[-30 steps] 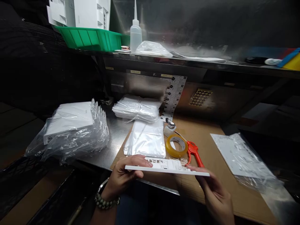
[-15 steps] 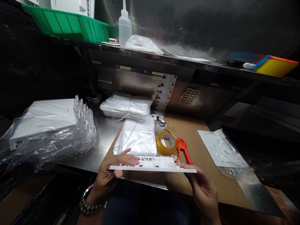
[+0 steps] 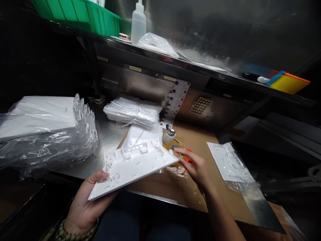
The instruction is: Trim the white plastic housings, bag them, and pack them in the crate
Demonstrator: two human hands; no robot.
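Note:
A white plastic panel [image 3: 140,167] with moulded clips and ribs facing up is held tilted in front of me, its right end higher. My left hand [image 3: 87,197] grips its near left corner, thumb on top and fingers underneath. At the panel's right corner is my right hand [image 3: 195,165], its fingers stretched out and apart. The thumb tip meets or nearly meets that corner; I cannot tell which. Behind these fingers lie a roll of yellow tape [image 3: 173,146] and a red-handled tool [image 3: 188,154], both partly hidden. The panel overlaps a stack of clear plastic bags [image 3: 145,133].
Bagged white panels [image 3: 47,117] are stacked at left. A bundle of clear bags [image 3: 132,110] and a small pump bottle [image 3: 169,136] stand behind. Another white panel [image 3: 228,164], partly in plastic, lies right on the cardboard [image 3: 200,140]. The shelf holds a green bin [image 3: 80,16] and squeeze bottle [image 3: 138,23].
The panel has turned from edge-on to showing its clipped face, and swung left with my left hand. My right hand has moved up and left, its fingers now apart at the corner.

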